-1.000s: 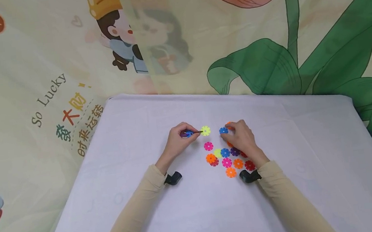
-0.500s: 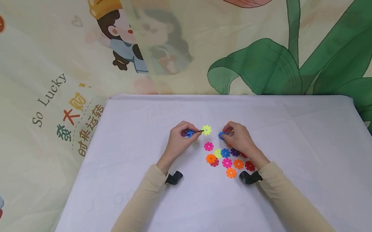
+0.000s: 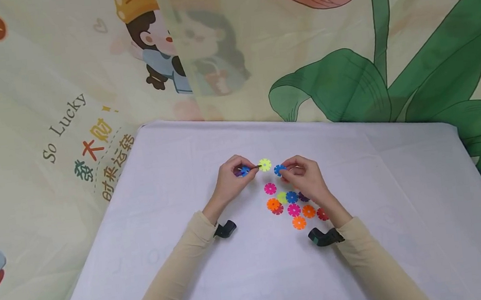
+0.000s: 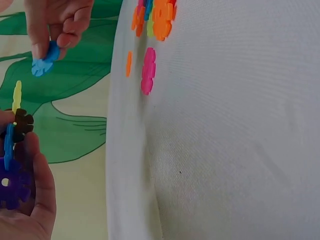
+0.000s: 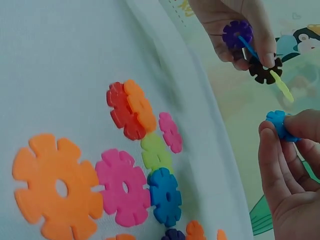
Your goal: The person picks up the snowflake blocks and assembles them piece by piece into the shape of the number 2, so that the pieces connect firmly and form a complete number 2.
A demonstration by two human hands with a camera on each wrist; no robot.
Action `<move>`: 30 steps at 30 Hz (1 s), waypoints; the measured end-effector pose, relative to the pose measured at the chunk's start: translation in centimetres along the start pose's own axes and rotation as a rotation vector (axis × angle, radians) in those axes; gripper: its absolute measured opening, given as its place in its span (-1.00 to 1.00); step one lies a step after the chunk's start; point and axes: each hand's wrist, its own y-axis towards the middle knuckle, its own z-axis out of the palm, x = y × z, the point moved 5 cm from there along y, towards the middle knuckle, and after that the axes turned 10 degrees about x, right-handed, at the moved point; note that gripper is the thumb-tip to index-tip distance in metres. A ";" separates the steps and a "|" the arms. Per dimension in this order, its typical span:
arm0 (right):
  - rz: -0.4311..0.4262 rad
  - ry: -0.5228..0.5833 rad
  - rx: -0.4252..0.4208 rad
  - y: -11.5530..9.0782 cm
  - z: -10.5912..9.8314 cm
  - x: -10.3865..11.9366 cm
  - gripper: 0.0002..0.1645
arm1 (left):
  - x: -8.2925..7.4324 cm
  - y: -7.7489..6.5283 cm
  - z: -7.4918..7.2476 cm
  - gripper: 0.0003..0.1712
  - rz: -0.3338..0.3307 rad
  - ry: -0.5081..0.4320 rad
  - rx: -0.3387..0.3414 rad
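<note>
My left hand [image 3: 232,177] pinches a chain of interlocking snowflake discs above the table. In the right wrist view the chain runs from a purple disc [image 5: 235,36] through a blue disc [image 5: 248,47] and a dark brown disc [image 5: 259,71] to a yellow disc [image 5: 283,88] at its free end. The thumb lies on the brown disc. A single blue disc [image 3: 279,170] is pinched between thumb and fingers of my right hand [image 3: 309,177]. It stands just right of the yellow disc, with a small gap between them.
Loose discs lie on the white-covered table [image 3: 184,283] below the hands: a pink disc [image 3: 270,188], an orange disc [image 3: 299,223], a blue disc [image 3: 291,197] and several more. Some overlap. A printed cloth backdrop [image 3: 226,102] stands behind the table's far edge.
My right hand has taken up the blue disc, turned it and moved it left toward the yellow disc. The left hand has stayed nearly still with its chain.
</note>
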 end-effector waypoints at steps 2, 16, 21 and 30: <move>-0.022 0.011 -0.003 -0.1 0.2 0.2 -0.75 | 0.4 0.1 0.0 -0.90 -0.003 0.009 0.001; -0.113 0.007 -0.031 -0.1 0.8 1.3 -0.80 | 3.6 0.8 0.6 -0.91 0.023 0.027 -0.013; -0.151 -0.037 -0.063 -0.1 0.9 1.5 -0.79 | 3.5 0.7 0.6 -0.90 0.054 0.040 -0.015; -0.193 -0.070 -0.060 0.0 1.2 1.4 -0.80 | 3.5 0.7 0.4 -0.92 0.071 0.021 0.011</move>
